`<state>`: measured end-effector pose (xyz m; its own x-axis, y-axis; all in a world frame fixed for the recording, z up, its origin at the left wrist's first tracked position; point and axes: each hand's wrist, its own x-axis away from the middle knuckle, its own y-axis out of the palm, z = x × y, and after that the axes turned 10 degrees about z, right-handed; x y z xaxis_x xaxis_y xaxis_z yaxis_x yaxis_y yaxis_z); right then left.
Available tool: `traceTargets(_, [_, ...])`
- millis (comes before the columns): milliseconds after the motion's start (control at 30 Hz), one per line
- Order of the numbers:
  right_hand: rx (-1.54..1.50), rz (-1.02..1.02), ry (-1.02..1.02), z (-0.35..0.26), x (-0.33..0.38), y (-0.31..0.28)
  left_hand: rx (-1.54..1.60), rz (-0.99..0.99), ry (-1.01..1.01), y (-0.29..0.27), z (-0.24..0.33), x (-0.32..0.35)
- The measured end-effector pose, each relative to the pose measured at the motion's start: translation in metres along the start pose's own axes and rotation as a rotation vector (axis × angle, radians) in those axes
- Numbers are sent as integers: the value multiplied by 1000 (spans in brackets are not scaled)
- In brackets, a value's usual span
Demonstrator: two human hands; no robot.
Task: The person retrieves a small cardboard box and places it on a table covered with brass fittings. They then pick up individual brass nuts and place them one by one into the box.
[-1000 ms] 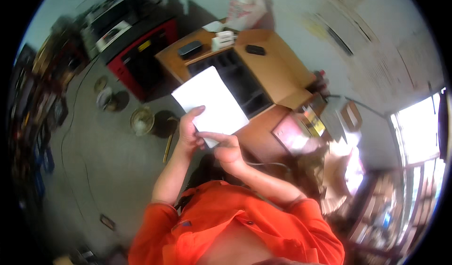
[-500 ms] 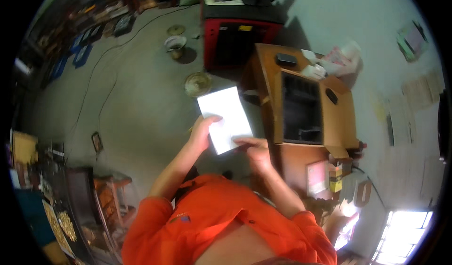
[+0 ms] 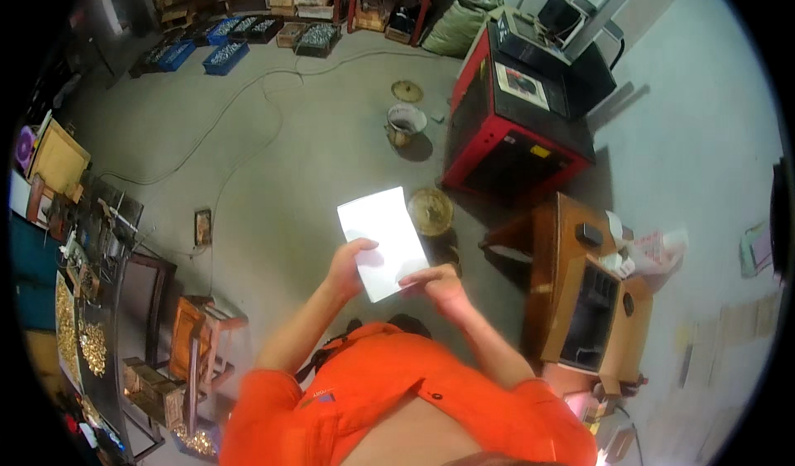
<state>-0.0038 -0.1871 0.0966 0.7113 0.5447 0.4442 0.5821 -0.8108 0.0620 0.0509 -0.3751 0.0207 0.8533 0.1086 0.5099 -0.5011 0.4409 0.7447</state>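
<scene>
Open floor (image 3: 273, 168) borders the left hand (image 3: 346, 271), pinching the white pad (image 3: 383, 230) by its left edge, thumb on top. The right hand (image 3: 447, 289) touches the lower right corner; pinching, cannot tell. Beyond stands a wooden desk (image 3: 566, 246).

Grey floor (image 3: 306, 155), wooden desk (image 3: 566, 238) by wall, dark bench (image 3: 112, 317) at left.
Floor: thin cable (image 3: 236, 106) winding across; blue tray (image 3: 225, 57) of small pieces, far side; white-rimmed pail (image 3: 406, 122) between flat round disc (image 3: 407, 91) and round container (image 3: 431, 211); wooden stool (image 3: 192, 333) beside bench. Desk: open cardboard box (image 3: 639, 333), small dark case (image 3: 589, 234) near it, whitish plastic bag (image 3: 658, 252) at wall-side edge. Bench: small gold-coloured pieces (image 3: 93, 348), heaped.
</scene>
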Motion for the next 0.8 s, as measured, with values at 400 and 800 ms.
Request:
traceTargets(400, [-220,-280,62,-41,-238,32,87,-305,76,48,161,-120])
traceTargets(800, [-88,-481,88,-147,-492,115,259,28,151,12,349,-294])
